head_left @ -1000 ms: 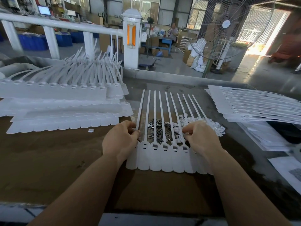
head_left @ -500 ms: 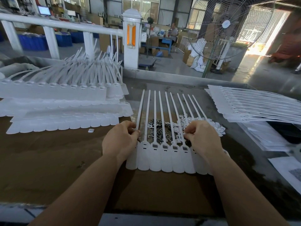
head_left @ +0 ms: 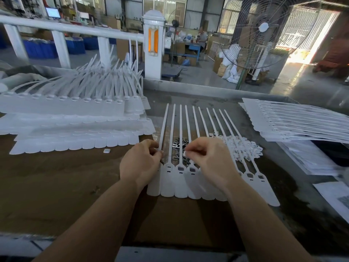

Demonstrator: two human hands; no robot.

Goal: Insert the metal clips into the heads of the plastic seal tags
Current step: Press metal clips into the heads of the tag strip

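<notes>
Where the strip of seal tags [head_left: 190, 178] lies flat on the desk [head_left: 56, 186], we see its joined heads nearest us and its straps running away from us, fanning slightly to the right. Under the straps, just beyond the heads, lies a loose heap of dark metal clips [head_left: 178, 146]; right of it sits a heap of small white plastic pieces [head_left: 243, 148]. Our left hand [head_left: 140, 163] rests on the strip's left end, fingers curled, pinching the leftmost strap. Our right hand [head_left: 209, 159] hovers over the middle heads, fingers curled, pinching a small white piece [head_left: 185, 153]. Left of the strip, stacked tag strips [head_left: 75, 118] lie with straps curving upward; right of it lies another flat stack [head_left: 302, 123].
</notes>
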